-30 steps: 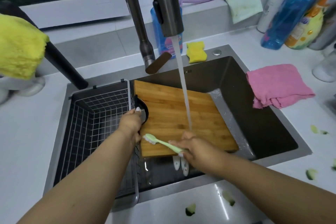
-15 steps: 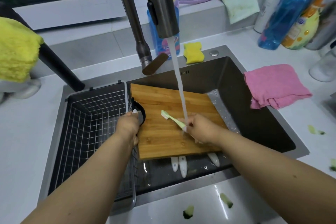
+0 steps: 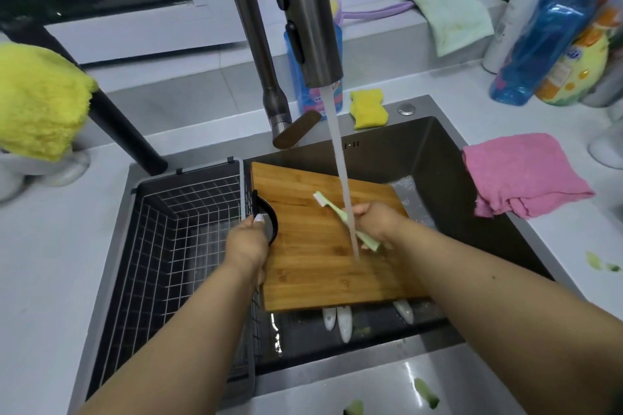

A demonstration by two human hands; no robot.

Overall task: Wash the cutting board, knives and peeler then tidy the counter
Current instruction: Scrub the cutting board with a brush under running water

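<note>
The dark rectangular steel sink (image 3: pixel 472 212) holds a black wire drying basket (image 3: pixel 175 246) on its left side and, beside that, the rectangular bamboo cutting board (image 3: pixel 323 266), which lies tilted across the basin under the running stream from the brushed-metal pull-down tap (image 3: pixel 310 17). The left hand (image 3: pixel 247 246) grips the board's left edge at its black round handle cut-out, steadying it. The right hand (image 3: pixel 374 222) is closed around a pale green toothbrush-style scrubbing brush (image 3: pixel 340 216); a second ago its bristles sat at the board's near edge, and they have since travelled up to the middle, right under the water, so scrubbing seems to be working across the surface. Three white handles (image 3: pixel 344 320), probably the knives and peeler, poke out beneath the board's near edge, seemingly unwashed. Green vegetable scraps (image 3: pixel 426 392) dot the white counter (image 3: pixel 50 263), so the tidying remains to be done.
</note>
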